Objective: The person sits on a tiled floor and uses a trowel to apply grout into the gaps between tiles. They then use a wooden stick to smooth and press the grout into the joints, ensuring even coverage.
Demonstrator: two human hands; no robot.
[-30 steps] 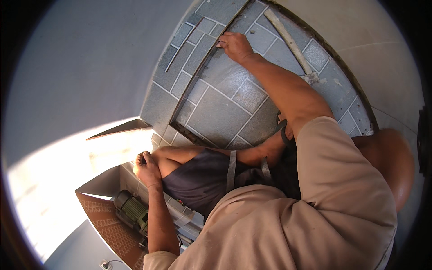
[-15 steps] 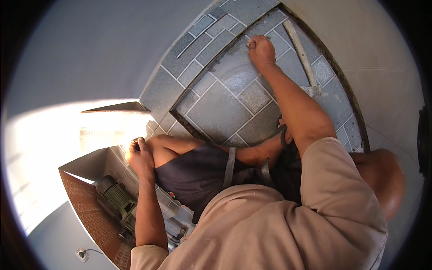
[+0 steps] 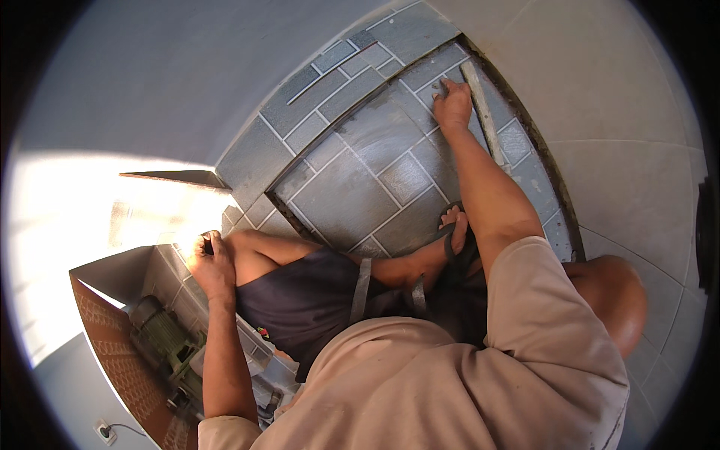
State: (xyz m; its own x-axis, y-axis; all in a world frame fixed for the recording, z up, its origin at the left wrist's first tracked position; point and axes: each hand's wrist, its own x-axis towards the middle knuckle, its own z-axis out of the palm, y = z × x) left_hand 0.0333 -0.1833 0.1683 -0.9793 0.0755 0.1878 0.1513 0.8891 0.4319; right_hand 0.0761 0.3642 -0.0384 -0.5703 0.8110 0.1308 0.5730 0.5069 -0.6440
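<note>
My right hand (image 3: 453,109) reaches out over the grey tiled floor panel (image 3: 337,191), low at its far part. Its fingers are bent toward the thumb; anything between them is too small to make out. Close beside it on the tiles lies a long, pale, worn wooden handle (image 3: 484,109), its near end partly hidden by my forearm. My left hand (image 3: 210,266) is held by my bent knee at the left, closed around a small dark thing (image 3: 208,244) that shows between thumb and fingers.
A dark gap (image 3: 289,211) borders the tiled panel. My sandalled foot (image 3: 452,232) rests at its near edge. At lower left stands a machine with a green motor (image 3: 159,324) beside a brown patterned panel (image 3: 120,337). A wall socket with a plugged cable (image 3: 105,431) is below.
My right hand has moved toward the wooden handle, its fingers loosening a little. The whole view has shifted, so more of the sandalled foot shows. My left hand keeps its closed grip.
</note>
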